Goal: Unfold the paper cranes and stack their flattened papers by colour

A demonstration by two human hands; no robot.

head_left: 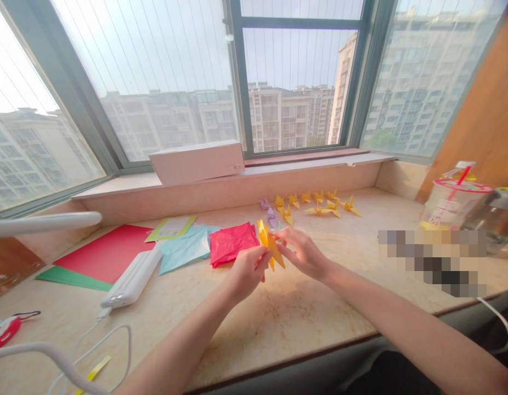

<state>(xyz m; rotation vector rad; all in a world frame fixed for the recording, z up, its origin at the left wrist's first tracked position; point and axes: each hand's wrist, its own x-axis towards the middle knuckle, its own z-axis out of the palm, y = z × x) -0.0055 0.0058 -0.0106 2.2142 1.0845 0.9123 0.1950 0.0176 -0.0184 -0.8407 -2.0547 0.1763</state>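
Note:
Both my hands hold a folded yellow paper piece (269,243) above the stone counter (278,312). My left hand (246,270) pinches its lower edge with closed fingers. My right hand (303,252) grips its right side between thumb and fingers. Just behind it lies a stack of crumpled red paper sheets (231,243). Further back, several finished yellow paper cranes (320,206) and two purple ones (270,213) stand in rows near the window ledge.
Light blue sheets (184,248), a large red sheet (109,253) and a green sheet (68,277) lie at left. A white power bank (133,278) with a cable sits near them. A white box (198,160) rests on the sill. A plastic cup with a red straw (453,203) stands at right.

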